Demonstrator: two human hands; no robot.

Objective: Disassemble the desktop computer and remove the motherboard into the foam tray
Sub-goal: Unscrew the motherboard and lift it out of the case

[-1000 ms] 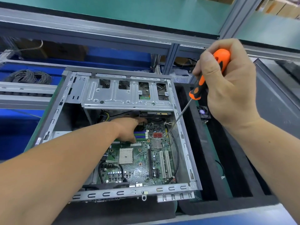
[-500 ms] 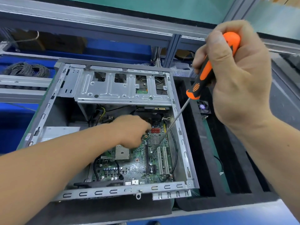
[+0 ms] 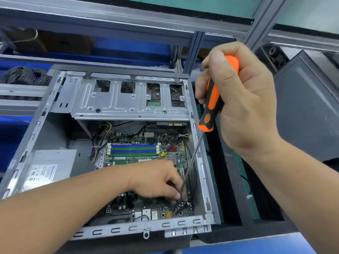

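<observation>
Inside the case: my left hand (image 3: 157,182) – fingers pinched at the motherboard (image 3: 146,158) by the tip.
Right hand (image 3: 244,107): fist wrapped round my screwdriver (image 3: 212,107) – shaft angled down.

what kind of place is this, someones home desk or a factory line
Most likely a workshop or factory teardown line, not a home desk: aluminium frame rails span the bench, a black foam tray waits beside the open computer case, and a cable bundle lies behind.

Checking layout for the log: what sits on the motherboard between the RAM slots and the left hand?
In the head view, between the RAM slots and the left hand lies only a strip of green motherboard with printed labels; no cable crosses it.
</observation>
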